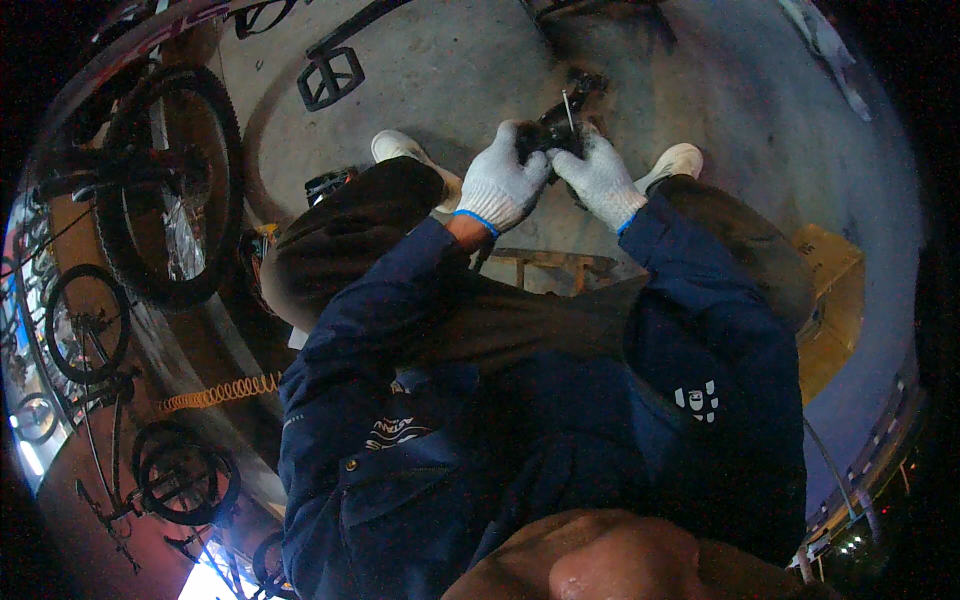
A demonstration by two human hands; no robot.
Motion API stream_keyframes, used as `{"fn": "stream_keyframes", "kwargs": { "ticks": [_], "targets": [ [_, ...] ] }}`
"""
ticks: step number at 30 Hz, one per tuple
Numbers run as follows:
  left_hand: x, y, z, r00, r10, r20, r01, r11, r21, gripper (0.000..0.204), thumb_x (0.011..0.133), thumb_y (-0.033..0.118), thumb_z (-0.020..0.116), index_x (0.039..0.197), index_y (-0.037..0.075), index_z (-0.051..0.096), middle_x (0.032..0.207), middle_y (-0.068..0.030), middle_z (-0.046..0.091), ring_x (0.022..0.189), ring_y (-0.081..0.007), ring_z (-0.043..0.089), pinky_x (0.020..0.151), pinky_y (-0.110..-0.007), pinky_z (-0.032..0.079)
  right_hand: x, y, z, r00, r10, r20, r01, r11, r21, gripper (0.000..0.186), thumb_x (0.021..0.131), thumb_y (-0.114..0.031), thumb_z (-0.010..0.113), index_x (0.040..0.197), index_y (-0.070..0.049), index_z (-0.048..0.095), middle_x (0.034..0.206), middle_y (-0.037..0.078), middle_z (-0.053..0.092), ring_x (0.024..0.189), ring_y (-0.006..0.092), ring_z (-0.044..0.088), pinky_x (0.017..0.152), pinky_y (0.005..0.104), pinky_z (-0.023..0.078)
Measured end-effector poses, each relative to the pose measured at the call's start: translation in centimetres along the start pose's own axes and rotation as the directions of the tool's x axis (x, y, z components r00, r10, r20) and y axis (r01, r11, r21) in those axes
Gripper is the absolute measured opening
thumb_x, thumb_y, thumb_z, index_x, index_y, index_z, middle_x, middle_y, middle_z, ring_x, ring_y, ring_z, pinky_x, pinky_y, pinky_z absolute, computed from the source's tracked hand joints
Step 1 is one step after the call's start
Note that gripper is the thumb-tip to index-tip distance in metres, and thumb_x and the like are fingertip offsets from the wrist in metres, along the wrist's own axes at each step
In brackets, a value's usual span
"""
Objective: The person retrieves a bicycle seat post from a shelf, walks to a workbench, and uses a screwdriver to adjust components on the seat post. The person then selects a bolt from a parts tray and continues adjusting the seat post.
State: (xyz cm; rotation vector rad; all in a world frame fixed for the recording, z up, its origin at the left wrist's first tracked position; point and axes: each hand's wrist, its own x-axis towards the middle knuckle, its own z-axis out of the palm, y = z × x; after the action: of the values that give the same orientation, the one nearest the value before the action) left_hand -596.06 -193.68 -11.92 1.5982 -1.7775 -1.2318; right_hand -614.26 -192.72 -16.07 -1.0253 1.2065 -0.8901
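Observation:
My left hand (506, 172), in a white knit glove with a blue cuff, is closed on the left side of a dark black part (540, 136). On the right side of the same part, my right hand (600, 180), gloved alike, is closed with its thumb near the left one. A thin pale metal rod (568, 108) stands up from between the hands. Beyond the fingertips a dark piece (587, 82) extends; whether it joins the held part I cannot tell. The exact kind of part is too dark to make out.
A black hexagonal frame on a bar (332, 80) lies on the concrete floor ahead. Bicycles with a large tyre (232, 170) stand at left, near an orange coiled hose (222, 392). A cardboard box (835, 305) is at right. My white shoes (400, 146) flank the hands.

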Motion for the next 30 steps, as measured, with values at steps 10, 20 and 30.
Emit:
{"fn": "stream_keyframes", "kwargs": {
  "ticks": [10, 20, 30],
  "targets": [
    [0.8, -1.2, -2.0, 0.963, 0.023, 0.269, 0.017, 0.990, -0.143, 0.042, 0.104, 0.013, 0.057, 0.142, -0.002, 0.048, 0.133, -0.0193, 0.065, 0.124, -0.0256, 0.062, 0.107, -0.037, 0.047, -0.4, -2.1, 0.3, 1.000, 0.018, 0.001, -0.017, 0.969, -0.248, 0.036, 0.092, -0.018, 0.075, 0.122, 0.000, 0.064, 0.112, 0.012, 0.073, 0.104, 0.0234, 0.068, 0.095, 0.0378, 0.053],
    [1.3, 0.0, -2.9, 0.978, 0.066, 0.196, 0.029, 0.893, -0.450, 0.040, 0.101, 0.011, 0.055, 0.140, 0.003, 0.049, 0.115, -0.0091, 0.067, 0.091, -0.0115, 0.058, 0.080, -0.028, 0.052, 0.0, -3.6, -1.0, 0.989, 0.116, 0.094, -0.117, 0.993, 0.001, 0.034, 0.101, -0.010, 0.063, 0.133, 0.001, 0.062, 0.123, 0.009, 0.071, 0.114, 0.0192, 0.064, 0.105, 0.0345, 0.050],
    [1.6, -0.7, -3.7, 0.893, 0.282, 0.351, 0.078, 0.670, -0.738, 0.068, 0.100, 0.029, 0.066, 0.156, 0.003, 0.038, 0.145, -0.0120, 0.057, 0.117, -0.0197, 0.060, 0.104, -0.035, 0.050, 1.7, -1.8, -2.3, 0.973, -0.097, 0.209, 0.086, 0.994, 0.059, 0.026, 0.106, -0.013, 0.060, 0.129, -0.004, 0.068, 0.116, 0.004, 0.072, 0.107, 0.0158, 0.065, 0.096, 0.0311, 0.052]
  ]
}}
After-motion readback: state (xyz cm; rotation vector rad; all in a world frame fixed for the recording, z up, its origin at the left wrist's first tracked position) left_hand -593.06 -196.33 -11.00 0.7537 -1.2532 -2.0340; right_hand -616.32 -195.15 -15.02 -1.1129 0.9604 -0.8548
